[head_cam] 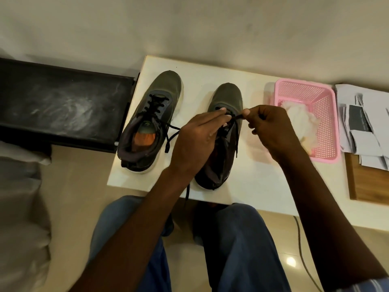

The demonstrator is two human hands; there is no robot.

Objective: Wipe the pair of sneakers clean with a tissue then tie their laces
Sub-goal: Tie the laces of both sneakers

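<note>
On the white table [248, 186], the right sneaker [226, 98] has its lace [236, 117] pinched taut between the fingers of the left hand [195, 140] and right hand [271, 131]. The left sneaker [153, 114], just beside it, lies untied. Uneven tension could let the lace slip, undoing the knot. Used tissue [301, 123] sits in the pink basket [324, 98] at right.
</note>
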